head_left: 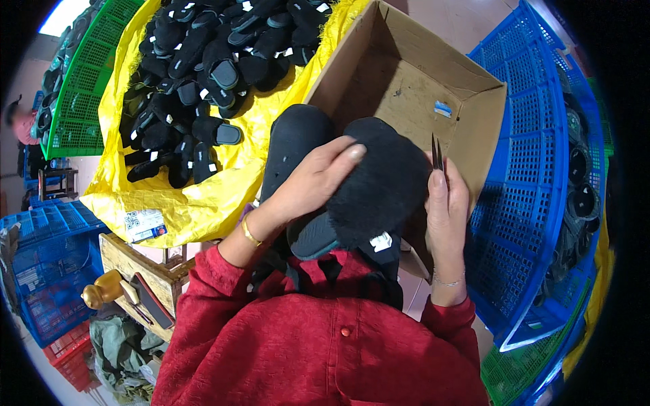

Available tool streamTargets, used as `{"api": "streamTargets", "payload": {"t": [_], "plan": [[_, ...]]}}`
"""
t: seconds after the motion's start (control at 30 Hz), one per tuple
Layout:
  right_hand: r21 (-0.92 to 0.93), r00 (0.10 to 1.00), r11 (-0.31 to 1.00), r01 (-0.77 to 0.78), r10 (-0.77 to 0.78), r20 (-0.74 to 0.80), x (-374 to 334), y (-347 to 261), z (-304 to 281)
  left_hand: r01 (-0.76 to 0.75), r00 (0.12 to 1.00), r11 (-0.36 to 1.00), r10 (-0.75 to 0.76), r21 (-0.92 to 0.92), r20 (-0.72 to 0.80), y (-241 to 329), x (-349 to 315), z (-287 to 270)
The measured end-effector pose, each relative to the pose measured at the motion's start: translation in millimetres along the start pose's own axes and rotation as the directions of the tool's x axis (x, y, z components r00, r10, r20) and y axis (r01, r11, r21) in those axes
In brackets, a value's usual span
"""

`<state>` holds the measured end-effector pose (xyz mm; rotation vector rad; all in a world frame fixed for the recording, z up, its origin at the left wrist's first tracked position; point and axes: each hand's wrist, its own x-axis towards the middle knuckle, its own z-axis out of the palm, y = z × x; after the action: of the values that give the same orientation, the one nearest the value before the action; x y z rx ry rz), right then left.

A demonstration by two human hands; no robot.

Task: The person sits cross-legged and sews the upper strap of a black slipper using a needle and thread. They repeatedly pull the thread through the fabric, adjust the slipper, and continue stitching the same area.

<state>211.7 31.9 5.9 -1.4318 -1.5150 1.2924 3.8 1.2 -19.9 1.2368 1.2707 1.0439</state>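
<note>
floor [467, 20]: pale, bare patch at top | on it: cardboard box [413, 88], blue crates [535, 169] right, blue crate [47, 264] left, red crate [68, 355] | yellow sheet [196, 196]: pile of black slippers [203, 74] | green crate [81, 88] beside sheet

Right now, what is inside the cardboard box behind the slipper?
The cardboard box shows bare walls and a small white-and-blue label. Its lower part is covered by the black fuzzy slipper and both hands, so that part cannot be seen.

From my feed I see a textured red top [325, 352] with one small red button, long sleeves, gold bangle [249, 233] on the left wrist, thin chain bracelet [447, 279] on the right.
</note>
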Motion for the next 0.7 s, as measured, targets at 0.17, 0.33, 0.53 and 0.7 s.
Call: {"api": "streamTargets", "payload": {"t": [0.17, 0.33, 0.53, 0.7], "plan": [[0.172, 0.984, 0.975, -0.142, 0.121, 0.127, 4, -22, -22, -0.134, 0.974, 0.961, 0.083, 0.241, 0.211, 22, 33, 9], [0.551, 0.933, 0.78, -0.298, 0.36, -0.005, 16, 34, -49, -0.137, 0.978, 0.988, 0.147, 0.072, -0.149, 14, 26, 0], [0.767, 0.878, 0.519, -0.377, 0.463, 0.118, 10, 73, -47, -0.008, 0.94, 0.972, -0.073, -0.236, -0.333, -16, -37, -7], [0.8, 0.807, 0.424, -0.424, 0.579, 0.12, 6, 51, -19, 0.092, 0.973, 0.92, -0.165, -0.382, -0.164, -14, -56, 12]]}}
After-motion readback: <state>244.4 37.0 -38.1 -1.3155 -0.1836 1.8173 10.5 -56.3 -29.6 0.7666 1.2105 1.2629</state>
